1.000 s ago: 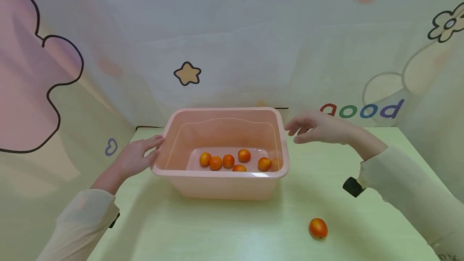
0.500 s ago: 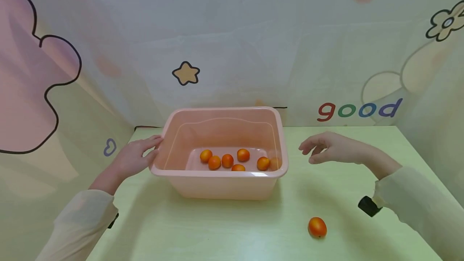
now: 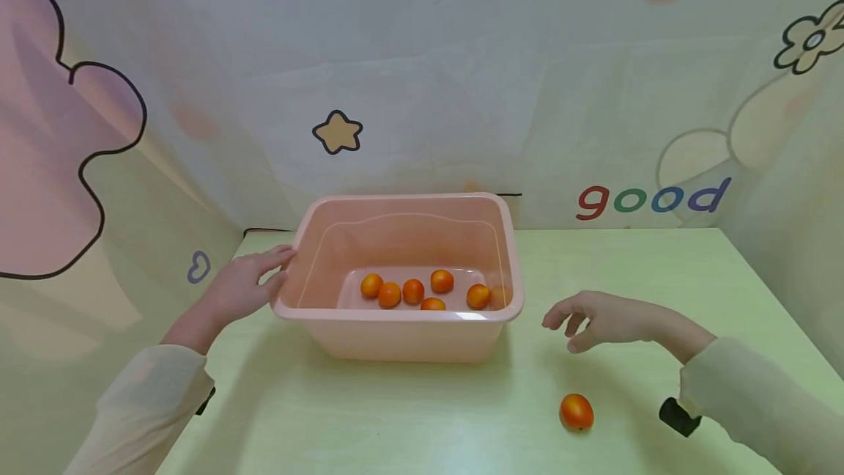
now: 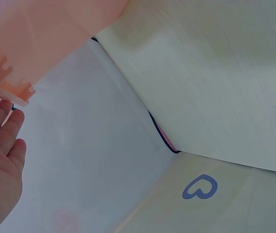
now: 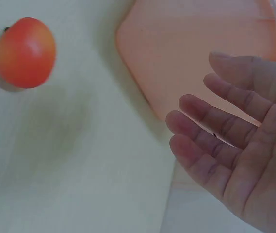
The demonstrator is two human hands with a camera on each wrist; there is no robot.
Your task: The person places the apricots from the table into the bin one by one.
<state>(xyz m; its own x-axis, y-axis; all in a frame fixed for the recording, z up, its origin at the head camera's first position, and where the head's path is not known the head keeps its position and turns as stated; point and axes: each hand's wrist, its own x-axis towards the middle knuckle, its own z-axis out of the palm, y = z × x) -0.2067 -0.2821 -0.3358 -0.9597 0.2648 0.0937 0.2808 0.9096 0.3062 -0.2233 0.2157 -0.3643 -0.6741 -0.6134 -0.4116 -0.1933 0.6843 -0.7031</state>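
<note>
A pink plastic tub point(image 3: 402, 336) stands on the pale green table point(image 3: 409, 416) and holds several small orange tomatoes point(image 3: 413, 291). My left hand point(image 3: 245, 286) rests with straight fingers against the tub's left rim point(image 4: 11, 94); in the left wrist view its fingers point(image 4: 4, 138) lie beside that rim. My right hand point(image 3: 596, 319) hovers empty to the right of the tub, fingers loosely spread point(image 5: 235, 160). One loose tomato point(image 3: 576, 411) lies on the table below and in front of that hand, also seen in the right wrist view point(image 5: 25, 52).
Cartoon-printed backdrop walls point(image 3: 422, 94) close in the table at the back and both sides, with the word "good" point(image 3: 653, 200) at the right. A black wrist strap point(image 3: 679, 416) shows on my right sleeve.
My right hand has left the tub's right rim and come down toward me, nearer the loose tomato. My left hand and the tub have stayed put.
</note>
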